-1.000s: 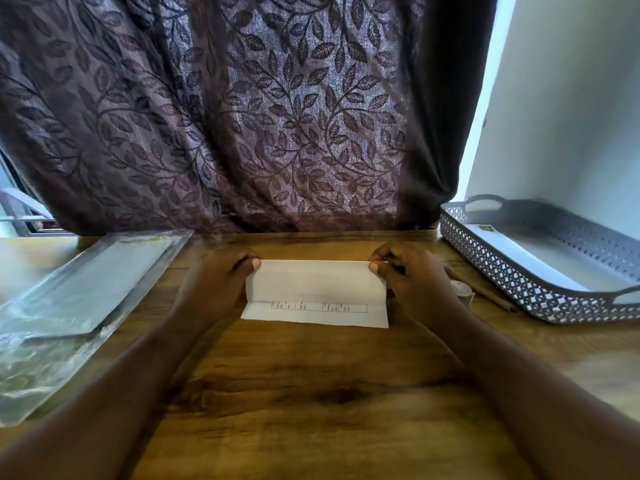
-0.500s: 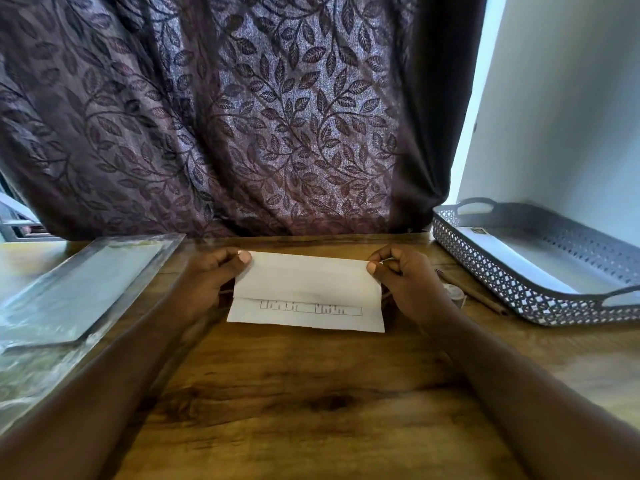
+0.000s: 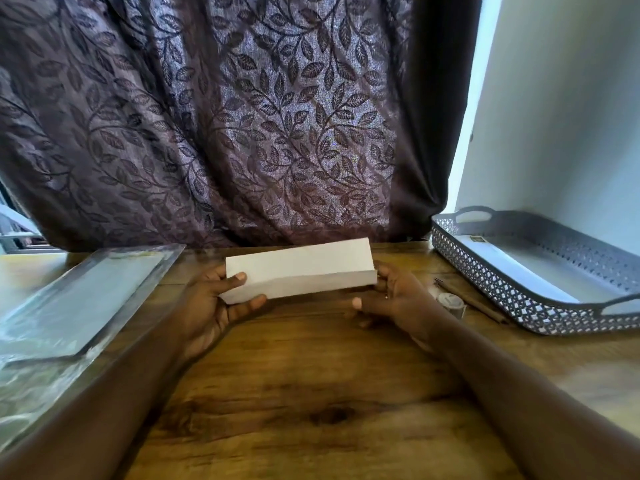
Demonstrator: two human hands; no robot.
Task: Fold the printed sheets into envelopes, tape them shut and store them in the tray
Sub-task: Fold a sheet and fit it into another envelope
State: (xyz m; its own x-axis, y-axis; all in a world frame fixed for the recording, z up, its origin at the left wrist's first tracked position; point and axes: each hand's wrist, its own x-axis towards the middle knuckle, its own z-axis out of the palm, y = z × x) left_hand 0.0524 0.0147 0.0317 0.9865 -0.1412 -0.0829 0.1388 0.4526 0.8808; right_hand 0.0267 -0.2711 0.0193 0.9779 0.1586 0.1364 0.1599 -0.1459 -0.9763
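One folded sheet [image 3: 301, 275], two hands: left hand [image 3: 214, 306] pinches its 9 o'clock end; right hand [image 3: 398, 299] meets its 3 o'clock end, grip unclear. One tray [image 3: 491, 284] at 2 o'clock.

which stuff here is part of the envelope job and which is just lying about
Job in hand:
folded sheet, held by left hand and right hand
tape roll
tray

Lying about:
clear plastic pack, contents unclear
thin stick beside the tray
curtain
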